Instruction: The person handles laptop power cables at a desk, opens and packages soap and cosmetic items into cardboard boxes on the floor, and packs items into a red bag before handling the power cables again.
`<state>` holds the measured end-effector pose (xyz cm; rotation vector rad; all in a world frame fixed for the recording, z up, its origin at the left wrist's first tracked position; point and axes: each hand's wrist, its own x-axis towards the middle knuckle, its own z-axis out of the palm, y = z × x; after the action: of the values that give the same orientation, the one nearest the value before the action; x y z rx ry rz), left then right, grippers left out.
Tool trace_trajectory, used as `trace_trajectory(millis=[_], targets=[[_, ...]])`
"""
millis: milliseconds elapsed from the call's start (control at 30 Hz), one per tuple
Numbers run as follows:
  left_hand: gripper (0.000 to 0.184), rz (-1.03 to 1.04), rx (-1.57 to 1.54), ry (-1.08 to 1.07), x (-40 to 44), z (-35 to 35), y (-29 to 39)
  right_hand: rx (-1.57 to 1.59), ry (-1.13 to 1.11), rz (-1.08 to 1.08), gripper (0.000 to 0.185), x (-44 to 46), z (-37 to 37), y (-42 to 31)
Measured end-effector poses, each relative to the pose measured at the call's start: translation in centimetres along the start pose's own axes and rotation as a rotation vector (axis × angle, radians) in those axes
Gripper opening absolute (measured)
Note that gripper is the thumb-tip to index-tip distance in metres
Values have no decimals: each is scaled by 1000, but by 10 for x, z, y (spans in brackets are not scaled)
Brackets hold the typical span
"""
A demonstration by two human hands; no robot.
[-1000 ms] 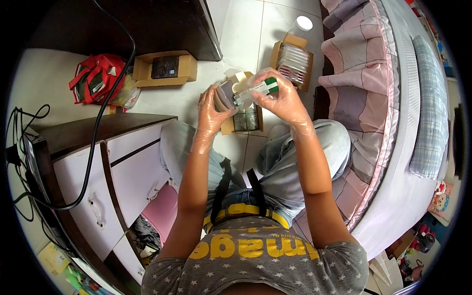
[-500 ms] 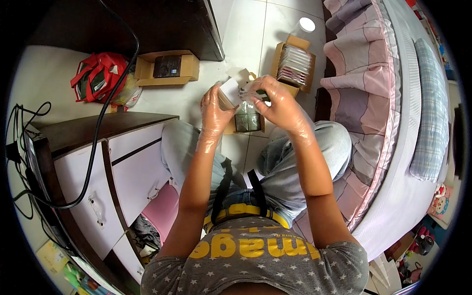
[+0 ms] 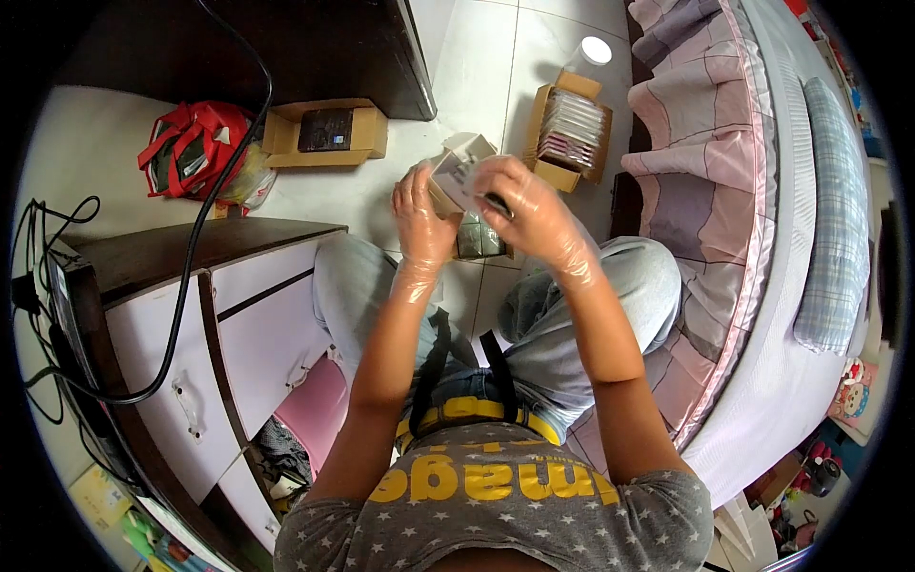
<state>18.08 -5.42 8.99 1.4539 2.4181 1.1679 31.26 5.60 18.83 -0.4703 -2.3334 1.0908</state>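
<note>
My left hand [image 3: 425, 225], in a clear plastic glove, is closed around the side of a small cardboard box [image 3: 456, 170] with a pale inside and raised flaps. My right hand [image 3: 534, 212], gloved the same way, has its fingers curled at the right edge of that box. A small dark piece shows between the right thumb and fingers, too hidden to name. Below the hands, dark green squares in clear wrapping [image 3: 479, 240] sit in an open carton on the floor, partly covered by my hands.
An open carton of upright clear packets [image 3: 572, 129] stands ahead right, a white-lidded jar [image 3: 595, 50] behind it. Ahead left are a carton with a dark pack [image 3: 325, 130] and a red bag [image 3: 195, 148]. Drawers [image 3: 267, 343] flank my left, a skirted bed [image 3: 701, 191] my right.
The small box has tipped and turned, with its flaps now upright on the far side. My right hand has dropped slightly and sits closer to the box.
</note>
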Motion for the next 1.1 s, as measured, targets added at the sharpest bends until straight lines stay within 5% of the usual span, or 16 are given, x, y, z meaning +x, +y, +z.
trace_trajectory(millis=[433, 600, 700, 900, 1100], targets=[[85, 83, 97, 147, 0, 8, 9, 42, -13, 125, 22, -1, 5, 10], [82, 117, 100, 153, 1, 6, 11, 130, -193, 498, 26, 5, 0, 1], [81, 88, 70, 124, 1, 5, 16, 137, -44, 268, 28, -1, 15, 13], [80, -15, 53, 84, 0, 7, 21, 288, 36, 494, 27, 2, 6, 15], [82, 11, 53, 74, 2, 2, 29, 30, 152, 356, 23, 0, 16, 18]])
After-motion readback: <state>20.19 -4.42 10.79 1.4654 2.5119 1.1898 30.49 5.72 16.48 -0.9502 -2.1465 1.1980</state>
